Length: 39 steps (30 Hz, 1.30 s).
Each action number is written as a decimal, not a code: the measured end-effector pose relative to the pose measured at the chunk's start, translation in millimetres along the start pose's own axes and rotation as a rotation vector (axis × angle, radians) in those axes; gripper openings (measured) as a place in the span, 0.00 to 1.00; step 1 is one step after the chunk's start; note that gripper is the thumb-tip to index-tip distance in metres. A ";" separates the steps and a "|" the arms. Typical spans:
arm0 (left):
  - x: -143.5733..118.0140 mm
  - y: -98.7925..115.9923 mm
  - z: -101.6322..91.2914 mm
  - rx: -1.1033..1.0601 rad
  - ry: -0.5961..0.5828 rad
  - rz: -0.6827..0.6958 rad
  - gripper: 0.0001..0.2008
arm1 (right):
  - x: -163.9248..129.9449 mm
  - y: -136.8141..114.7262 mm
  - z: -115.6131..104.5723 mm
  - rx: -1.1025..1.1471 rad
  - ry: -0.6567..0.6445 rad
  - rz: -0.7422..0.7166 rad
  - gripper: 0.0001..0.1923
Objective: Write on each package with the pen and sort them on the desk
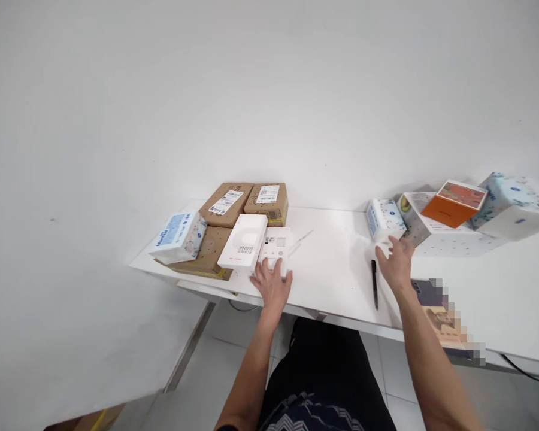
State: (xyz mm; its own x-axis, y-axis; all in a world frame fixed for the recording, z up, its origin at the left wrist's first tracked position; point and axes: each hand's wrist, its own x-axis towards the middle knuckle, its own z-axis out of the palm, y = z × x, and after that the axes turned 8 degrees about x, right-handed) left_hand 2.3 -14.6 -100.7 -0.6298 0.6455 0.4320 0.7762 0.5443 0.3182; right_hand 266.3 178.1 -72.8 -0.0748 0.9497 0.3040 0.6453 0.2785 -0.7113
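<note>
My left hand [273, 286] is at the table's front edge, fingers spread over the near end of a small white box [275, 240] with printed labels. Its fingertips appear to touch that box. Just left of it lies a larger white power bank box [243, 240], tilted on a brown carton. My right hand [396, 262] reaches towards a small tissue pack [385, 219], with fingers apart close to its front edge; whether they touch it I cannot tell. A black pen [374, 284] lies on the table to the left of my right wrist.
Brown cartons [227, 203] and another tissue pack [179, 236] are at left. At right stand a white dotted box [449, 239], an orange box [453, 206] and a large tissue pack [512, 203]. A dark phone-like item [431, 290] lies under my right forearm on the white table [332, 269].
</note>
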 end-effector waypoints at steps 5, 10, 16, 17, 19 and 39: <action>1.2 8.7 2.8 -0.165 0.018 -0.029 0.19 | -59.9 -15.2 -9.9 -0.250 -0.259 0.187 0.28; -38.9 47.9 -1.9 -0.378 -0.129 0.280 0.23 | -76.7 -27.7 -11.4 -0.376 -0.400 0.212 0.27; -60.9 81.9 -23.3 -0.647 -0.278 0.238 0.23 | -74.3 -2.8 -17.7 0.100 -0.321 0.296 0.29; -55.1 81.8 -28.1 -0.724 -0.337 0.147 0.21 | -76.0 1.6 -18.7 0.258 -0.290 0.358 0.29; -39.4 78.1 -36.0 -0.898 -0.505 -0.041 0.19 | -80.3 6.1 -18.2 0.577 -0.210 0.480 0.28; -44.9 38.0 -5.3 -1.082 -0.461 0.000 0.37 | -85.5 -21.8 -0.9 0.769 -0.179 0.515 0.17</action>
State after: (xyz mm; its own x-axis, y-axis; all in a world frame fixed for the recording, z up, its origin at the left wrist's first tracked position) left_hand 60.2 -25.7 -103.5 -0.4087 0.8991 0.1569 0.2576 -0.0513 0.9649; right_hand 259.3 90.6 -82.7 -0.0771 0.9724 -0.2204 -0.0430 -0.2241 -0.9736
